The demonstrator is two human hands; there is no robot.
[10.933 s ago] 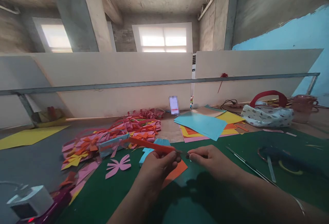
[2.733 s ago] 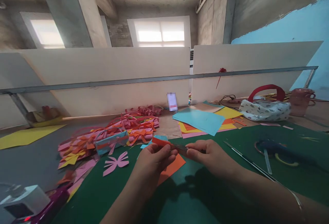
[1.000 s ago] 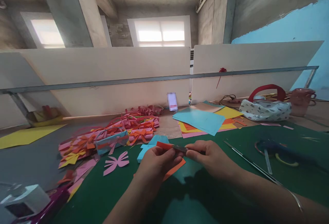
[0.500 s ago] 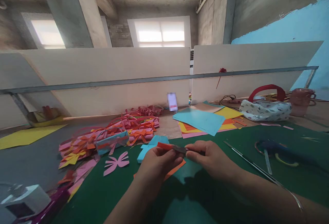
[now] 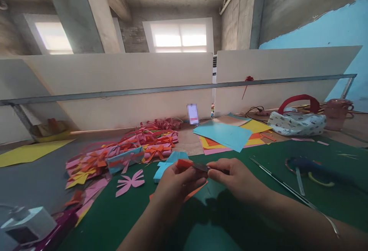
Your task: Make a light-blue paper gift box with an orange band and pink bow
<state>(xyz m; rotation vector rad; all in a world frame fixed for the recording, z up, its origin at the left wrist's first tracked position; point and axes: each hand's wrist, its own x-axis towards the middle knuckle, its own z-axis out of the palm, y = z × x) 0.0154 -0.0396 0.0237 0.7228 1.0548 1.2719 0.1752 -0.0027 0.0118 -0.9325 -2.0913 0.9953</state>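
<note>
My left hand (image 5: 176, 188) is closed, pinching a small folded piece of orange-red paper (image 5: 184, 164) over the green mat (image 5: 218, 239). My right hand (image 5: 238, 178) is closed around a small knife (image 5: 200, 167); its dark blade lies against the paper's right end, and the fingers cover most of the handle. Partly hidden under my left hand is flat orange paper (image 5: 197, 191). Just behind that hand sits a folded light-blue paper shape (image 5: 163, 171). A pink paper bow cutout (image 5: 130, 183) lies to the left.
Finished-looking paper bows (image 5: 156, 152) are heaped at the back left. Coloured sheets (image 5: 222, 134) are stacked at the back centre. A metal rod (image 5: 281, 184) lies by my right forearm. At right are a cloth basket (image 5: 297, 122) and a pink jug (image 5: 336, 114); a white plug (image 5: 28, 226) is front left.
Both hands stay almost in place, with the blade still against the folded paper. A thin sliver now shows just below the hands. The surroundings look the same.
</note>
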